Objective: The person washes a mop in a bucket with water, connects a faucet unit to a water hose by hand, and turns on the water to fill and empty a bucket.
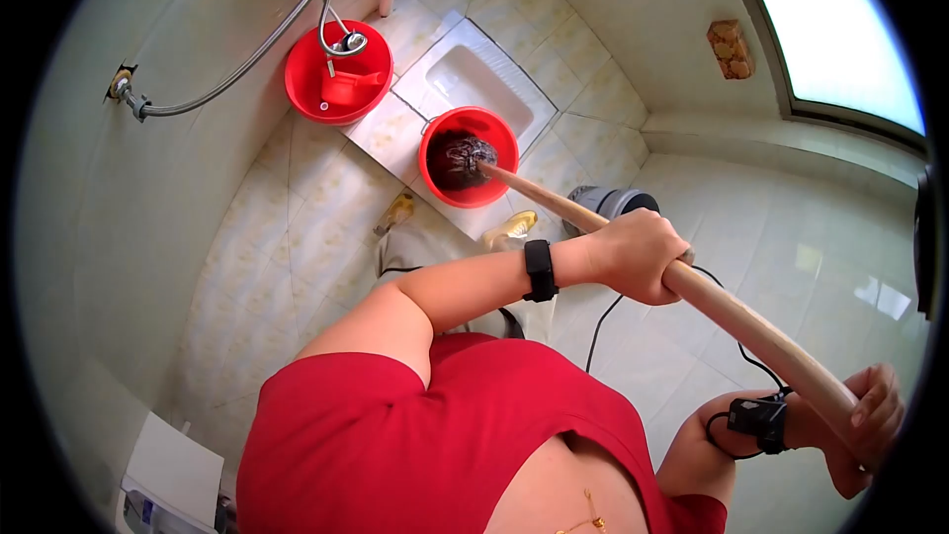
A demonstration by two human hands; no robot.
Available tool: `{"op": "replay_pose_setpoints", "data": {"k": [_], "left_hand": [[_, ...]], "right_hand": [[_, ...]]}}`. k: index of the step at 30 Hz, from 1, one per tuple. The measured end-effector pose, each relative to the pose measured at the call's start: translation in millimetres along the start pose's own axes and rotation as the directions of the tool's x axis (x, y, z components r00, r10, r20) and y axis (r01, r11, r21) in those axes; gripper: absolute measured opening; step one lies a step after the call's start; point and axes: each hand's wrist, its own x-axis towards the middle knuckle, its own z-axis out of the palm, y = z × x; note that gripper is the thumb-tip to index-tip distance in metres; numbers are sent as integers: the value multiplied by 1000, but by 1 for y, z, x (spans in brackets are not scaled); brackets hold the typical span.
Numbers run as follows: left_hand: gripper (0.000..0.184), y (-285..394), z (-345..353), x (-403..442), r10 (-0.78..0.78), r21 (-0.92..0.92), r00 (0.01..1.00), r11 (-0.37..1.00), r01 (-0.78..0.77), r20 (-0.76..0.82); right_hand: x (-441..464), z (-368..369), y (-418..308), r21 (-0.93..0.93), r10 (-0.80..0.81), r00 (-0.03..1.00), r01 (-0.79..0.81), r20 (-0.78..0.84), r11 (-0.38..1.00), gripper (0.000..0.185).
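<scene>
A long wooden handle [756, 328] slants across the view from the lower right to a red bucket [506, 134]. At its far end, a dark, wet mop head [465, 153] sits inside the bucket. My left hand [638, 255] is wrapped round the middle of the mop handle. Further up, near the handle's top end at the right edge, my right hand [870, 425] also grips it. Dark wristbands show on both wrists.
A white squat toilet [484, 79] lies behind the bucket. Left of it stands a red basin [297, 89] with a red scoop and a shower head on a metal hose [252, 59]. A grey-black bin [613, 202] stands right of the bucket. My shoes are close to the raised tiled step.
</scene>
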Motion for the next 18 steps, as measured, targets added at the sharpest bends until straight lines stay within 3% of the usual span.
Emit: {"op": "replay_pose_setpoints", "data": {"k": [1,2,3,5,7,9,10,11,13,14,16,18], "left_hand": [[13,-5,-3,5,-8,-38,986,999,14,168],[12,-15,-3,9,-38,-13,977,999,42,209],[12,-28,-3,10,-53,-16,978,998,57,204],[11,-63,-9,13,-119,-1,970,992,122,212],[14,-99,-10,1,-181,64,964,983,172,194],[23,-127,-13,-14,-275,137,961,953,268,35],[37,-135,-21,-20,-373,176,923,919,352,99],[37,-144,-30,-27,-387,203,917,910,362,97],[48,-161,-53,-45,-222,315,968,916,248,-119],[56,-175,-70,-58,-380,330,921,862,385,-82],[39,-212,-99,-94,-450,373,827,743,556,-336],[26,-257,-137,-140,-630,193,455,441,877,-629]], "right_hand": [[5,-6,7,272,74,963,-146,259,951,29],[0,-18,24,562,141,869,-422,473,711,17],[-1,-30,40,590,194,823,-527,534,612,17],[-9,-47,64,281,295,815,-474,499,835,19],[-33,-47,97,210,395,849,-482,350,851,22],[-53,-55,129,114,380,844,-450,379,886,25],[-62,-57,142,89,380,842,-443,383,892,27],[-72,-62,154,69,398,852,-444,340,893,28],[-89,-73,180,111,397,880,-435,261,893,25],[-98,-79,192,134,400,881,-441,252,887,25],[-113,-93,210,111,429,900,-435,75,894,21],[-122,-101,225,112,424,904,-427,50,897,20]]}}
